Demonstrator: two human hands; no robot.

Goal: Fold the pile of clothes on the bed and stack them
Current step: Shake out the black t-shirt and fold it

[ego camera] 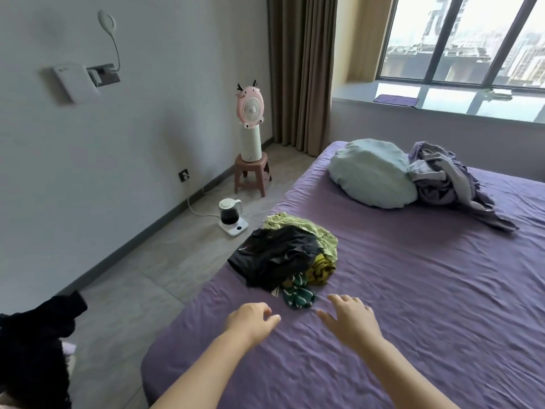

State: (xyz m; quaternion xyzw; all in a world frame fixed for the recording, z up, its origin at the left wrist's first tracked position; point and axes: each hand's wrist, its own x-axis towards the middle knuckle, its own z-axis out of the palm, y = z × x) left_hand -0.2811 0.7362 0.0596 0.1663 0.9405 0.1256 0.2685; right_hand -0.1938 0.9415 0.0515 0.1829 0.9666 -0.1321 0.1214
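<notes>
Both hands empty so far: left hand [250,318] and right hand [349,318] hover with loose, open grip over the purple-sheeted bed [413,290]. The rumpled pile of black, green and yellow clothes [287,255] sits just ahead of them, unfolded, probably about to get grabbed.

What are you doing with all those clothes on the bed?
A person is about to fold laundry. Both hands, the left hand and the right hand, reach over the purple bed toward a messy pile of clothes, but neither touches it yet. Nothing looks folded or stacked so far. A pale pillow and a crumpled blanket lie farther up the bed.
</notes>
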